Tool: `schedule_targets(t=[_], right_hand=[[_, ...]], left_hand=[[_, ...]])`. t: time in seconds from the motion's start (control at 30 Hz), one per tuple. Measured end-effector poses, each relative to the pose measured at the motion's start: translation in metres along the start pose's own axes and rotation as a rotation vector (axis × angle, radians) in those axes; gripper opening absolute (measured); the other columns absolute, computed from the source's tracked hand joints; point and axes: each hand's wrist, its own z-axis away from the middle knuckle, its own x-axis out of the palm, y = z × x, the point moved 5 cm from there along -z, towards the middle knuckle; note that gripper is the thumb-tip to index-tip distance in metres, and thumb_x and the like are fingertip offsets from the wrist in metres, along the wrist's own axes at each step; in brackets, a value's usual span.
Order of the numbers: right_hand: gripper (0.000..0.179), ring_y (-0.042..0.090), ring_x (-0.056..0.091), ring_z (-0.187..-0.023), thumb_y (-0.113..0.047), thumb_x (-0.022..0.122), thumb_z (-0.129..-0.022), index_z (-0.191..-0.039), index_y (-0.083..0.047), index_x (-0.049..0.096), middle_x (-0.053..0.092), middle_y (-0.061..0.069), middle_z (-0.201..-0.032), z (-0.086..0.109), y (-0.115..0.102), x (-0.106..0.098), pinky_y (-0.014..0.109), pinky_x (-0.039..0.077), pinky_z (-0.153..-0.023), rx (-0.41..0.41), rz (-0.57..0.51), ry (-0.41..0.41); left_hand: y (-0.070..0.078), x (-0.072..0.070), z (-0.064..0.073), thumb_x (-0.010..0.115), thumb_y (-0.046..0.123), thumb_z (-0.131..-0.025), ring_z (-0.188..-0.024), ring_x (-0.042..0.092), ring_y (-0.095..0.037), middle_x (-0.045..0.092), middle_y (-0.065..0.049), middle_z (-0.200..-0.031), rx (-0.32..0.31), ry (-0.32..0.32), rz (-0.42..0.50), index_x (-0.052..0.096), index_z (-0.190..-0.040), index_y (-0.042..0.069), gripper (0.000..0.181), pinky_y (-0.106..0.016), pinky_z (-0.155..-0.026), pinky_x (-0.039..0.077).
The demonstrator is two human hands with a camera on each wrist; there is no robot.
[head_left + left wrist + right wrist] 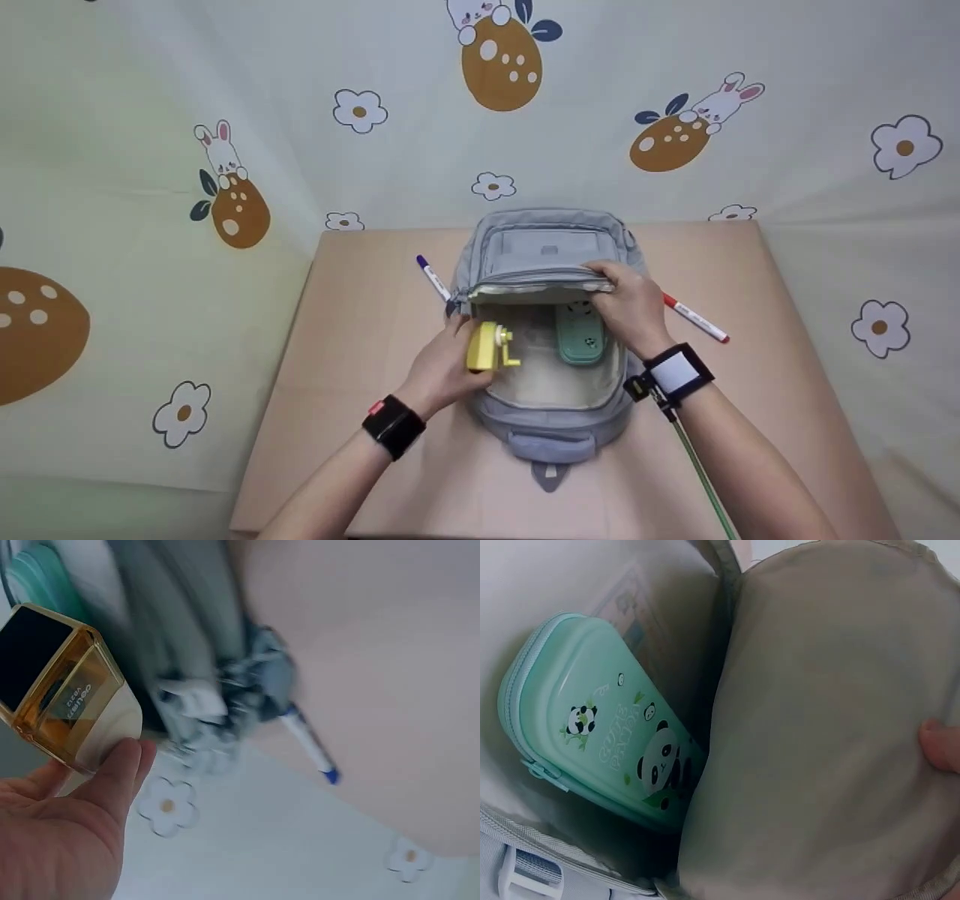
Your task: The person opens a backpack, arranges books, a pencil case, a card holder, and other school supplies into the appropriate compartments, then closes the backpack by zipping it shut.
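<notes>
A grey-blue backpack (551,416) lies unzipped on the table. My left hand (439,375) grips a yellow pencil sharpener (484,346) with a crank handle, held over the left side of the bag's opening. In the left wrist view, the sharpener (105,701) shows a see-through amber body and dark base between thumb and fingers. My right hand (634,307) pinches the edge of the front flap and lifts it; its thumb (939,745) presses on the lining. Inside the bag sits a green pencil case (604,716) with pandas, partly behind the flap in the right wrist view.
A marker with a blue-purple cap (433,277) lies left of the backpack, its lower end hidden by the bag. On the right lies a red marker (697,319). Beneath is a light brown table (360,315), with a patterned cloth (405,165) hanging behind it.
</notes>
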Motion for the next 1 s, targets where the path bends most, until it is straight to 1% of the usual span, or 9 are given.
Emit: schedule_targets(t=[0.07, 0.17, 0.27, 0.37, 0.5, 0.67, 0.8, 0.9, 1.0], right_hand=[[0.035, 0.025, 0.072, -0.101, 0.005, 0.073, -0.082, -0.114, -0.009, 0.076, 0.075, 0.005, -0.112, 0.001, 0.001, -0.001, 0.043, 0.058, -0.082, -0.002, 0.005, 0.009], [0.033, 0.024, 0.071, -0.101, 0.005, 0.073, -0.082, -0.113, -0.009, 0.077, 0.075, 0.005, -0.111, 0.002, 0.002, -0.001, 0.042, 0.058, -0.083, 0.008, -0.001, 0.011], [0.033, 0.024, 0.071, -0.102, 0.004, 0.073, -0.082, -0.112, -0.01, 0.077, 0.075, 0.005, -0.112, 0.002, 0.002, 0.0, 0.041, 0.058, -0.084, 0.016, -0.004, 0.005], [0.034, 0.025, 0.071, -0.103, 0.004, 0.072, -0.081, -0.112, -0.01, 0.077, 0.075, 0.006, -0.112, 0.002, 0.001, 0.001, 0.041, 0.058, -0.084, 0.015, -0.004, 0.009], [0.033, 0.025, 0.071, -0.102, 0.003, 0.073, -0.081, -0.111, -0.01, 0.077, 0.075, 0.006, -0.112, 0.001, 0.001, -0.001, 0.041, 0.058, -0.083, 0.019, 0.003, 0.021], [0.032, 0.025, 0.07, -0.104, 0.003, 0.074, -0.082, -0.112, -0.01, 0.077, 0.075, 0.006, -0.113, 0.002, 0.0, -0.002, 0.042, 0.058, -0.085, 0.03, -0.013, 0.017], [0.032, 0.026, 0.07, -0.105, 0.001, 0.075, -0.083, -0.113, -0.009, 0.076, 0.075, 0.006, -0.114, 0.003, 0.0, -0.002, 0.042, 0.058, -0.086, 0.03, -0.021, 0.012], [0.033, 0.026, 0.07, -0.106, 0.002, 0.074, -0.083, -0.113, -0.01, 0.076, 0.075, 0.006, -0.115, 0.004, 0.0, -0.002, 0.042, 0.057, -0.086, 0.03, -0.014, 0.011], [0.037, 0.027, 0.07, -0.107, 0.005, 0.072, -0.08, -0.114, -0.009, 0.076, 0.074, 0.007, -0.115, 0.005, 0.001, -0.002, 0.043, 0.057, -0.087, 0.029, -0.004, 0.008]], left_hand=[[0.013, 0.01, -0.015, 0.081, 0.04, -0.076, -0.1, 0.059, -0.023, 0.056, -0.011, -0.131, 0.068, -0.004, -0.042, 0.05, -0.144, 0.005, 0.082, -0.041, -0.085, 0.054], [0.021, 0.027, -0.035, 0.079, 0.04, -0.08, -0.093, 0.058, -0.022, 0.059, -0.009, -0.118, 0.106, -0.016, -0.083, 0.052, -0.138, 0.005, 0.072, -0.041, -0.083, 0.054], [0.021, 0.044, -0.049, 0.078, 0.039, -0.083, -0.094, 0.059, -0.022, 0.059, -0.01, -0.12, 0.091, -0.02, -0.092, 0.052, -0.138, 0.007, 0.069, -0.04, -0.087, 0.053], [0.019, 0.058, -0.058, 0.077, 0.04, -0.086, -0.097, 0.06, -0.024, 0.06, -0.011, -0.123, 0.071, -0.007, -0.089, 0.054, -0.139, 0.008, 0.065, -0.04, -0.091, 0.053], [0.019, 0.069, -0.067, 0.075, 0.045, -0.088, -0.1, 0.063, -0.028, 0.06, -0.015, -0.124, 0.068, 0.039, -0.103, 0.056, -0.137, 0.007, 0.065, -0.043, -0.09, 0.053], [0.021, 0.074, -0.074, 0.075, 0.048, -0.088, -0.114, 0.061, -0.031, 0.056, -0.018, -0.138, 0.048, 0.083, -0.15, 0.054, -0.142, 0.005, 0.073, -0.043, -0.097, 0.051], [0.023, 0.077, -0.075, 0.078, 0.048, -0.087, -0.124, 0.057, -0.03, 0.053, -0.016, -0.146, 0.033, 0.087, -0.122, 0.05, -0.147, 0.007, 0.078, -0.042, -0.104, 0.047], [0.024, 0.076, -0.071, 0.079, 0.048, -0.086, -0.128, 0.054, -0.031, 0.048, -0.018, -0.15, 0.034, 0.105, -0.088, 0.043, -0.152, 0.005, 0.087, -0.042, -0.107, 0.045], [0.026, 0.07, -0.059, 0.077, 0.049, -0.088, -0.131, 0.052, -0.033, 0.044, -0.02, -0.152, 0.055, 0.11, -0.067, 0.036, -0.155, 0.004, 0.091, -0.043, -0.108, 0.044]])
